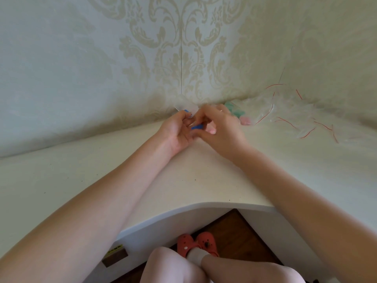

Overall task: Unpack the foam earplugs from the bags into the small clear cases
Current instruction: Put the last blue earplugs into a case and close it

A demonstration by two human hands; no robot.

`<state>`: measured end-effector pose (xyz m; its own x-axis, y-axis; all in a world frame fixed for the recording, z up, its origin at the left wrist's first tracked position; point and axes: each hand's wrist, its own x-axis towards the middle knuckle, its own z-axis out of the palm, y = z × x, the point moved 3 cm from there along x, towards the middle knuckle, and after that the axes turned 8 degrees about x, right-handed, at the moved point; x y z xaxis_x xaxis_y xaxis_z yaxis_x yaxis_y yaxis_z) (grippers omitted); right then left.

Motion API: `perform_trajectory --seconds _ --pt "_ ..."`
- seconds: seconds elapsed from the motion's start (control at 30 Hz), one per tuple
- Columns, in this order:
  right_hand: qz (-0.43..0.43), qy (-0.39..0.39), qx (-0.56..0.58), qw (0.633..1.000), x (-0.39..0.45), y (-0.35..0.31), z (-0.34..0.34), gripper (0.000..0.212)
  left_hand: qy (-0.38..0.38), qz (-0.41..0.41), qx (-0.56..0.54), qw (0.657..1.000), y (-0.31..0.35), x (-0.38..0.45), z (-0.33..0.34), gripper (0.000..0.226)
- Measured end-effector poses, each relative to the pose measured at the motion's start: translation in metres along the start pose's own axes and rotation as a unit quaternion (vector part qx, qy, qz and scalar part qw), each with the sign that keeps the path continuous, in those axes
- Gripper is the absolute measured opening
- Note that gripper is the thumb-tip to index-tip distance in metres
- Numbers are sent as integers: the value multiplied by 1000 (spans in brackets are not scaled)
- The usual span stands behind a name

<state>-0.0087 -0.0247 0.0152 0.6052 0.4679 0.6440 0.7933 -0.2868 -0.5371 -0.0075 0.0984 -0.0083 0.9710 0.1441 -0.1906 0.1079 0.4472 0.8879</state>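
My left hand [177, 131] and my right hand [219, 127] meet near the back corner of the white desk [183, 176]. The left fingers curl round a small clear plastic bag [186, 105] that sticks up behind them. A blue foam earplug [196, 127] shows between the two hands, pinched by my right fingers. Whether a second blue earplug sits at the left fingertips I cannot tell. No clear case is plainly visible.
A heap of clear zip bags with red seal lines [289, 115] lies at the right along the wall. Green earplugs [234, 110] and pink earplugs [245, 120] lie just behind my right hand. The desk's curved front edge [204, 205] is near my knees.
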Motion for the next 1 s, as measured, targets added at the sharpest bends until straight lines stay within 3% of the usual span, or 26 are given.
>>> perform_trajectory --seconds 0.1,0.17,0.3,0.47,0.57,0.8,1.0 --pt "56 107 101 987 3 2 -13 18 -12 34 20 999 3 -5 6 22" --pt "73 127 136 980 5 5 -17 17 -37 38 40 998 0 -7 10 21" --pt "118 133 147 973 5 12 -14 14 -73 44 68 994 -3 -10 17 30" --pt "81 116 79 987 5 9 -14 19 -85 47 52 994 -2 -13 19 18" --pt "64 105 57 991 4 8 -12 21 -97 46 51 993 -1 -16 19 20" --pt "74 129 57 987 4 14 -16 4 -99 30 18 994 -2 -19 23 22" --pt "56 111 28 992 3 12 -10 11 -87 22 9 996 -1 -18 18 25"
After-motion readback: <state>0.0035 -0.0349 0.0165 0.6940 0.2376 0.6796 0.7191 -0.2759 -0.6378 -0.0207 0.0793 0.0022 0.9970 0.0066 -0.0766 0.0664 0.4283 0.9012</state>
